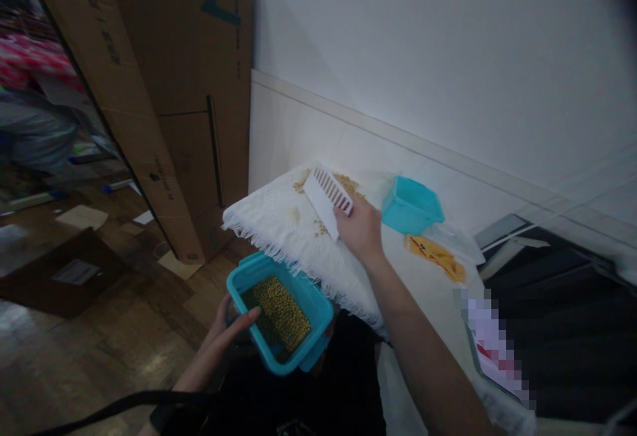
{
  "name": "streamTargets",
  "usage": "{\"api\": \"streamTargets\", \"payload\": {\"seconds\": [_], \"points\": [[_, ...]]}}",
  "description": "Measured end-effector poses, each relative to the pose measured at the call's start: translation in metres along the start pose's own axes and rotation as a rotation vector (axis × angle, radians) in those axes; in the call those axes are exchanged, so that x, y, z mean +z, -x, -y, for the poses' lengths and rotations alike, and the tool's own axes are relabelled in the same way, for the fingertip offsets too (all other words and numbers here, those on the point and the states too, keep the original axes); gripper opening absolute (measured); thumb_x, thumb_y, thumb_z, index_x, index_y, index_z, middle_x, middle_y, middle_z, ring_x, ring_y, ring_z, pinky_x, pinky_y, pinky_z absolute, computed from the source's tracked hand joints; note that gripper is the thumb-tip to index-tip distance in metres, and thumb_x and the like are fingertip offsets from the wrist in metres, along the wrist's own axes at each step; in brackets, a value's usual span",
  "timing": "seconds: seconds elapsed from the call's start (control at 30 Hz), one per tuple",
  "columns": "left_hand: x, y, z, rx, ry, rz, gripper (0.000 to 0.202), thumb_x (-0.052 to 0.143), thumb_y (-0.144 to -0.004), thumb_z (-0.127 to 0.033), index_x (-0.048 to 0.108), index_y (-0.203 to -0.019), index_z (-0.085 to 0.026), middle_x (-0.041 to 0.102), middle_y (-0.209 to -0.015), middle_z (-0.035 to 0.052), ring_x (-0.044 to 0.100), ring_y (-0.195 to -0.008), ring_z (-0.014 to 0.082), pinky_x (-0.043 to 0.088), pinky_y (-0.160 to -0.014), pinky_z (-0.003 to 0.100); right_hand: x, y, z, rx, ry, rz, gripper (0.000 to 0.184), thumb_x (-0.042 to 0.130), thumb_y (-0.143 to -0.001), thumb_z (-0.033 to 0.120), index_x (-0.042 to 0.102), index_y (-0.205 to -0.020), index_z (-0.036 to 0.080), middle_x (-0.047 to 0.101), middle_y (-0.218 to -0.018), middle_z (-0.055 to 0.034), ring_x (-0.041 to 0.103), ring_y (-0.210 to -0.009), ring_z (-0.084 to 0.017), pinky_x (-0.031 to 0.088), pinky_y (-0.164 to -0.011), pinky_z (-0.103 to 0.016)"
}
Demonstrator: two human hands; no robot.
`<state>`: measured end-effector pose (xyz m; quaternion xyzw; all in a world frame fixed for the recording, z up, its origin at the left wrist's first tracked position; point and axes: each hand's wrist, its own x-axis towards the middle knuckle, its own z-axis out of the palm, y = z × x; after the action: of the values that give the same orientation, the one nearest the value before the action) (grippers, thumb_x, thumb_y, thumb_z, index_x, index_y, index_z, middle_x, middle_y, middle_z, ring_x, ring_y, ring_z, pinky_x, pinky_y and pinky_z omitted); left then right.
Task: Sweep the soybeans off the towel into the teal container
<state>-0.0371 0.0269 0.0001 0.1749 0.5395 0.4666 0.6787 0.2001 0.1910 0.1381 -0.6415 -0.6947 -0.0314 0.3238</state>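
My left hand (pixel 233 326) grips a turquoise plastic container (pixel 318 310) by its left rim, thumb over the edge. Yellow beans (pixel 283 310), probably soybeans, cover part of its bottom. The container sits tilted just below the fringed edge of a white cloth (pixel 271 214) on the table. In my right hand (pixel 361 230) is a flat white plastic piece with a row of slots (pixel 321 200), held against the cloth. Loose beans (pixel 351 186) lie on the cloth behind and beside it, partly hidden by the piece and my hand.
On the table stand a second turquoise container (pixel 411 204) and a yellow cloth (pixel 435 257). A tall cardboard box (pixel 184 58) rises at the left, beside the white wall (pixel 448 44). Cardboard (pixel 70 273) lies on the wooden floor. A partly pixelated phone-like device (pixel 497 356) is at right.
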Motion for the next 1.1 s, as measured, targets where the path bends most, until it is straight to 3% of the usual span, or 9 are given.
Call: {"api": "streamTargets", "payload": {"seconds": [0.17,0.37,0.53,0.83,0.93,1.1], "points": [[0.002,0.003,-0.001,-0.013,0.013,0.014,0.120,0.097,-0.074,-0.046,0.026,-0.171,-0.038,0.071,-0.147,0.0203,0.083,-0.108,0.0393,0.068,-0.087,0.051,-0.022,-0.014,-0.078,0.038,-0.126,-0.026,0.017,0.070,-0.081,0.029,0.081,-0.090,0.020,0.079,-0.078,-0.0048,0.070,-0.075,-0.025,0.049,-0.069,-0.032],[0.004,0.004,0.000,-0.011,-0.013,0.020,0.110,0.094,-0.080,-0.046,0.030,-0.168,-0.039,0.064,-0.157,0.0201,0.082,-0.112,0.0382,0.070,-0.082,0.047,-0.021,-0.017,-0.120,0.036,-0.302,0.046,0.022,0.074,-0.076,0.035,0.082,-0.088,0.019,0.079,-0.074,-0.0018,0.068,-0.068,-0.021,0.049,-0.066,-0.030],[0.007,0.004,-0.001,-0.009,-0.016,0.002,0.105,0.092,-0.082,-0.041,0.031,-0.167,-0.038,0.065,-0.156,0.0198,0.084,-0.106,0.0368,0.071,-0.082,0.048,-0.015,-0.025,-0.129,0.058,-0.468,0.179,0.026,0.079,-0.073,0.036,0.084,-0.091,0.018,0.081,-0.080,-0.0040,0.070,-0.070,-0.022,0.053,-0.069,-0.032],[0.010,0.005,0.000,-0.004,-0.001,0.011,0.106,0.096,-0.077,-0.042,0.037,-0.164,-0.037,0.070,-0.149,0.0194,0.082,-0.113,0.0398,0.070,-0.089,0.054,0.002,-0.041,-0.129,0.037,-0.438,0.127,0.021,0.080,-0.076,0.034,0.085,-0.090,0.020,0.083,-0.082,-0.0020,0.075,-0.076,-0.024,0.056,-0.075,-0.034],[0.009,0.005,0.000,-0.004,-0.017,0.020,0.111,0.096,-0.077,-0.044,0.032,-0.167,-0.036,0.068,-0.152,0.0208,0.081,-0.114,0.0402,0.070,-0.089,0.053,0.008,-0.041,-0.127,0.051,-0.402,0.110,0.019,0.079,-0.078,0.031,0.085,-0.091,0.020,0.083,-0.082,-0.0016,0.076,-0.076,-0.023,0.057,-0.076,-0.033],[0.009,0.007,-0.002,-0.012,-0.007,0.034,0.114,0.097,-0.076,-0.045,0.030,-0.169,-0.037,0.064,-0.158,0.0210,0.082,-0.111,0.0394,0.070,-0.087,0.052,0.007,-0.036,-0.127,-0.008,-0.357,0.189,0.016,0.077,-0.079,0.030,0.086,-0.089,0.022,0.086,-0.088,-0.0023,0.079,-0.085,-0.025,0.058,-0.081,-0.034]]}}
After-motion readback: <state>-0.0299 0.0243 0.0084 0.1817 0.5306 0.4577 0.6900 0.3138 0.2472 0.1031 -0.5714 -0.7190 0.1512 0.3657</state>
